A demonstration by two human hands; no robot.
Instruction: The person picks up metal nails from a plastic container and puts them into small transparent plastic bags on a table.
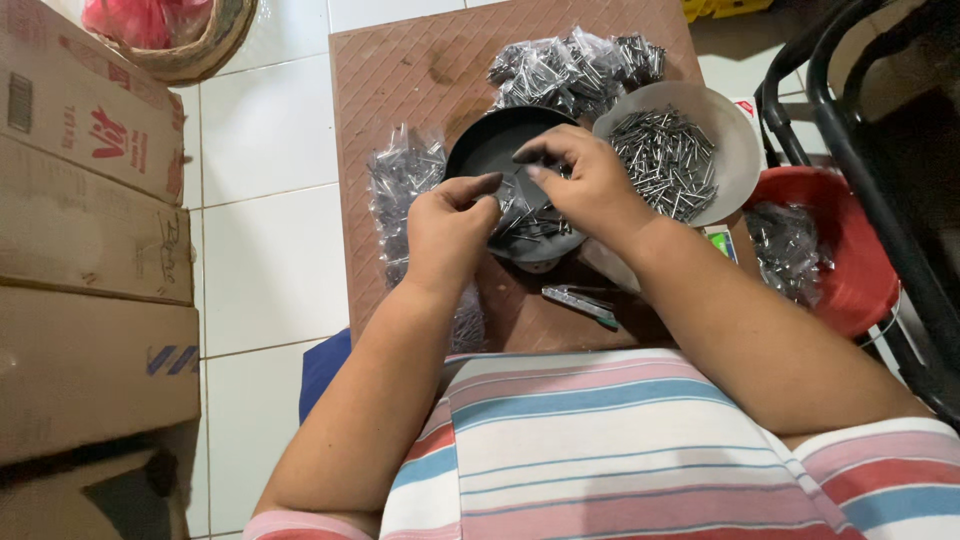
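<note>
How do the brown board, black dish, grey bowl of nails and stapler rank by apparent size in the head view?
1. Brown board, clearly largest.
2. Grey bowl of nails and black dish: look alike, and hands cover part of the dish, so unranked.
3. Stapler, smallest.

Even, soft indoor light from above, moderately bright. White floor tiles [265, 130] slightly blown out. Right edge dark. Sharp focus overall; mild wide-angle stretch at corners.

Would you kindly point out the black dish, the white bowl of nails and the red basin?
black dish [487, 140]: head view, bare inner wall.
white bowl [738, 150]: head view, bare right rim.
red basin [860, 270]: head view, right wall.
</note>
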